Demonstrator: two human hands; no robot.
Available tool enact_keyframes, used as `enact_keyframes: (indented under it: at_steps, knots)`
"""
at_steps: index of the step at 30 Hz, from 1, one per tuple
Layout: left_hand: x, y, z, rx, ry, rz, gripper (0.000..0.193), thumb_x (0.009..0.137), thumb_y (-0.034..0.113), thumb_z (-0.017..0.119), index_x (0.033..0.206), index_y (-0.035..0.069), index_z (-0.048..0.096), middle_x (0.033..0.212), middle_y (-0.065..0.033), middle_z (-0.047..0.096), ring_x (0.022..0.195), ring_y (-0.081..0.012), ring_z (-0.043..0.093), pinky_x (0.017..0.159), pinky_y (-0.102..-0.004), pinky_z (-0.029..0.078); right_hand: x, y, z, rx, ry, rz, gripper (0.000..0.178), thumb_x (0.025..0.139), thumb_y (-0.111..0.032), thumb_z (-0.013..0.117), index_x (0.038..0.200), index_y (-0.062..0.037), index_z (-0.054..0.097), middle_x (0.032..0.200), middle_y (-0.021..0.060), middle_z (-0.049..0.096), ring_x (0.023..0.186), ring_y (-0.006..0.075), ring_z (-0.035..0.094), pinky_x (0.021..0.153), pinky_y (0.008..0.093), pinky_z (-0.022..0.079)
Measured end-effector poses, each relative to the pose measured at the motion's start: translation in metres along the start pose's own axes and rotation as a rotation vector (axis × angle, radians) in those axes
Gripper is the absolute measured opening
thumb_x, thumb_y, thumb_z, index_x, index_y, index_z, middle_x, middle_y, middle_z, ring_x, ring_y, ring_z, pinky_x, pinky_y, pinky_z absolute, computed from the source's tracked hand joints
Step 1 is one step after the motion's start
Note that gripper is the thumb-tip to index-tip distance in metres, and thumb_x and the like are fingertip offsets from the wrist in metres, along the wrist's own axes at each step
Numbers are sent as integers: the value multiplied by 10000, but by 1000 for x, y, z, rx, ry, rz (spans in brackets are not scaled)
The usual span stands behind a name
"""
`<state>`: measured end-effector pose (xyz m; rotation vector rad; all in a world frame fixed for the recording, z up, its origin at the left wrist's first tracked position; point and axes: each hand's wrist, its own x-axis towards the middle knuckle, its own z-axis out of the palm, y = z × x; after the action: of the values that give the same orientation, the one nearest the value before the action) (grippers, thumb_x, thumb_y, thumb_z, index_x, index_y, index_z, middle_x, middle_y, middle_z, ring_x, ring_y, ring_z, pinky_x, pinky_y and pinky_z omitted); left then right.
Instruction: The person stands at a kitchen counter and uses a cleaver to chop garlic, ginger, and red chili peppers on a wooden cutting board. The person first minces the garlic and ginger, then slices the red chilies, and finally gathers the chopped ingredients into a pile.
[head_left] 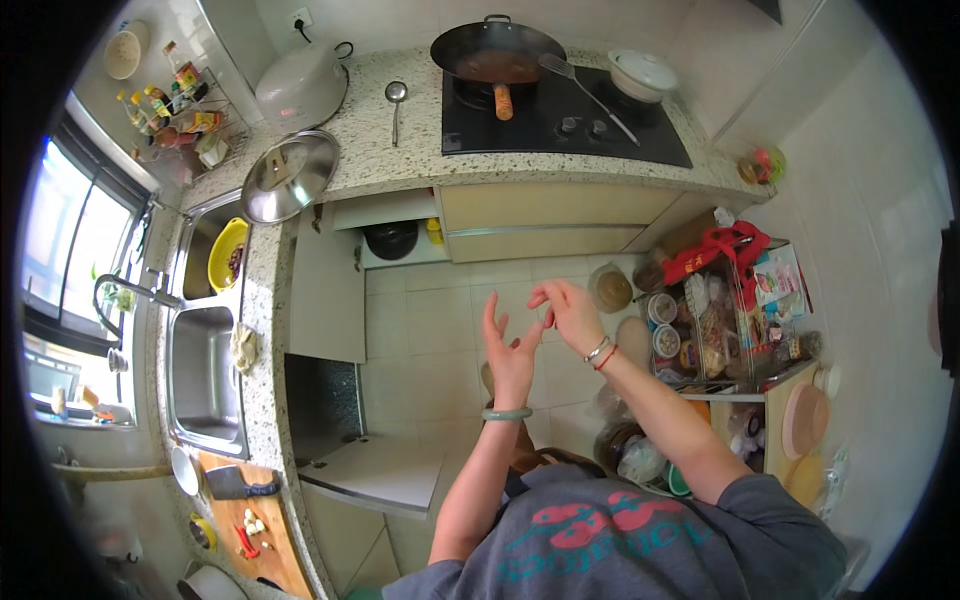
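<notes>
Both hands are raised in front of my chest, above the tiled floor, holding nothing that I can see. My left hand (512,362) has its thumb and fingers spread, with a green bangle (507,413) round the wrist. Close beside it is my right hand (574,318), its fingers loosely bent and apart; a silver bracelet (598,349) and a red cord circle that wrist. On the black cooktop (560,132) beyond them, a wok (498,50) holds brownish contents, its wooden handle toward me. A slotted spatula (590,98) rests at its right, beside a lidded white pot (643,75).
A ladle (395,108) and a metal lid (290,177) lie on the counter. Left are the sink (207,380), a yellow basket (228,255) and a cutting board (275,540) with a cleaver (240,483). Cabinet doors (328,280) stand ajar. A crowded rack (735,320) is at right.
</notes>
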<state>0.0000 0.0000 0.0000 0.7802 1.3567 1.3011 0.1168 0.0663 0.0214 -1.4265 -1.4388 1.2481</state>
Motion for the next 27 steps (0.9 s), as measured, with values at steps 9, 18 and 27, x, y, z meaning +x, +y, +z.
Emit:
enact_keyframes:
  at_steps: [9,18,27]
  knots:
    - [145,-19,98,-261,-149,-52,303,972,192,620,1244,62,584,1177,-25,618,1018,-120,562,891,-273,456,183,14,-87,-412,181,-55,302,1014,-241,464,980,-38,685,592,62,626,480,143,566,494,322,460]
    - [241,-19,171,-290,-83,-58,331,986,123,580,1301,25,551,1169,-63,630,1051,-139,565,941,-283,447,345,39,-132,-716,346,-150,349,1010,-288,489,910,-26,697,577,133,627,574,296,652,572,409,495]
    - [323,-40,245,-435,7,62,510,1010,46,459,1504,26,337,1448,-169,482,1309,-221,467,1088,-308,343,470,81,-172,-1117,301,-53,566,1002,-498,415,957,-1,684,970,290,671,963,470,636,841,544,505]
